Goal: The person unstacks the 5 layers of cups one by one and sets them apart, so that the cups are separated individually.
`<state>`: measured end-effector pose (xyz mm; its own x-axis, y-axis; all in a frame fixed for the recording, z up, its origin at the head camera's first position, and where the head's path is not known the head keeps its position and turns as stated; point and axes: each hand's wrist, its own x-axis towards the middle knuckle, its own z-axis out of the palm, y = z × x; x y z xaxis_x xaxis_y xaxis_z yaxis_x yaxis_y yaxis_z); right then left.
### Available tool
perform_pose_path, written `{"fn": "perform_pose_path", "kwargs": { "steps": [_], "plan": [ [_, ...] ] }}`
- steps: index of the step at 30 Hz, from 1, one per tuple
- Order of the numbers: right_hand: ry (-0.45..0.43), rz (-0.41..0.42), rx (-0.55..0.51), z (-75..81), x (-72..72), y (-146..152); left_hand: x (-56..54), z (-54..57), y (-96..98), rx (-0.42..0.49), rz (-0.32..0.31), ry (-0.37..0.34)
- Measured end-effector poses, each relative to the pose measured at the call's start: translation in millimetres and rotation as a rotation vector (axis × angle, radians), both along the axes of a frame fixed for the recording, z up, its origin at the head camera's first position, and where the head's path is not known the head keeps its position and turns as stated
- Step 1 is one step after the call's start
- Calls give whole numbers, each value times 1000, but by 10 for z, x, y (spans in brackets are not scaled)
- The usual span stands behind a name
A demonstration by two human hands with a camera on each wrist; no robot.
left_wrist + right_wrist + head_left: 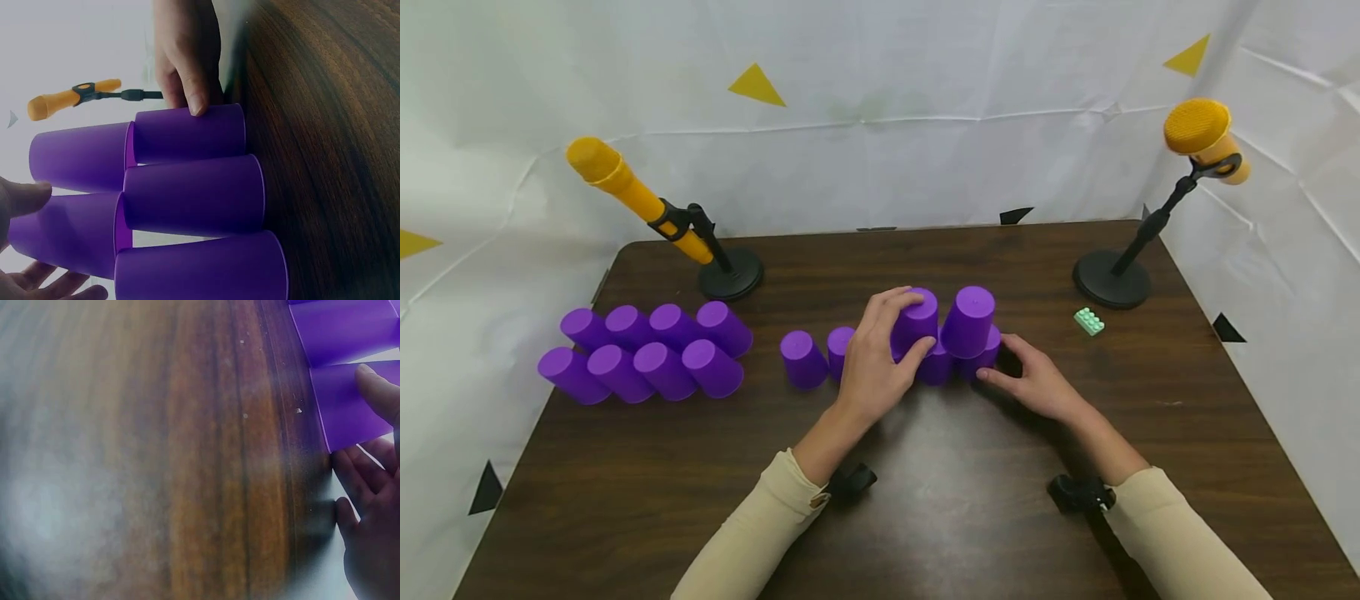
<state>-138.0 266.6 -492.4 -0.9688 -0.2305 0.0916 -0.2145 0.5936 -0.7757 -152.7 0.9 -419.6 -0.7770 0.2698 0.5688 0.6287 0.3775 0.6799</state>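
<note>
Purple cups stand upside down in a row, with two more on top as a second level. My left hand [877, 354] holds the left upper cup [69, 228], thumb on the near side and fingers round the far side. Beside it sits the right upper cup [968, 323], resting across the cups below. At the right end of the bottom row, my right hand [1037, 379] has its thumb and fingers about the end base cup [353, 403]; the thumb touches its near side. My left hand hides part of the bottom row in the head view.
Several more upside-down purple cups [658, 368] stand in two rows at the left. A yellow microphone on a black stand [733, 275] is at the back left, another stand [1112, 279] at the back right. Near the latter lies a small green toy brick [1089, 322].
</note>
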Motion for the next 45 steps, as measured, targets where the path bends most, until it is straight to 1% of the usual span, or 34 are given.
{"fn": "perform_pose_path", "kwargs": {
  "steps": [6, 8, 10, 12, 14, 16, 18, 19, 21, 22, 24, 25, 26, 28, 30, 32, 34, 36, 38, 40, 42, 45],
  "plan": [
    [-7, 4, 6, 8, 1, -4, 28, 4, -24, 6, 18, -25],
    [-14, 3, 8, 12, 5, -5, 57, 2, -69, 21, 27, -22],
    [-20, 2, 10, 17, 6, -7, 110, 1, -149, 45, 38, -26],
    [-27, 1, 10, 20, 8, -10, 183, 2, -269, 71, 49, -36],
    [-32, 3, 7, 21, 9, -12, 279, 9, -425, 91, 67, -53],
    [-34, 4, 8, 19, 11, -11, 384, 17, -613, 116, 91, -74],
    [-38, 5, 10, 19, 13, -9, 481, 35, -825, 137, 129, -68],
    [-37, 5, 11, 19, 12, -6, 540, 85, -925, 147, 159, -63],
    [-39, 3, 15, 23, 13, -5, 617, 101, -1169, 181, 225, -30],
    [-40, 4, 15, 25, 12, -6, 650, 105, -1297, 190, 273, -12],
    [-38, 4, 16, 25, 8, -6, 715, 102, -1568, 212, 369, 2],
    [-37, 6, 14, 25, 6, -7, 745, 87, -1705, 213, 426, -6],
    [-37, 6, 16, 24, 4, -8, 756, 33, -1856, 216, 485, -15],
    [-33, 7, 17, 21, -1, -8, 794, -5, -2122, 210, 606, -63],
    [-31, 5, 20, 19, -5, -6, 812, -46, -2367, 188, 732, -128],
    [-31, 3, 22, 22, -7, -5, 804, -89, -2593, 163, 861, -213],
    [-33, 1, 22, 24, -5, -5, 783, -142, -2811, 129, 972, -297],
    [-38, 2, 21, 25, -3, -6, 756, -203, -3014, 104, 1062, -363],
    [-44, 3, 20, 26, -2, -8, 723, -264, -3192, 100, 1121, -401],
    [-48, 3, 20, 26, 0, -11, 689, -323, -3329, 109, 1155, -415],
    [-50, 2, 19, 28, 2, -12, 656, -369, -3421, 116, 1156, -437],
    [-47, -3, 22, 29, 2, -14, 611, -420, -3489, 116, 1141, -462]
  ]
}}
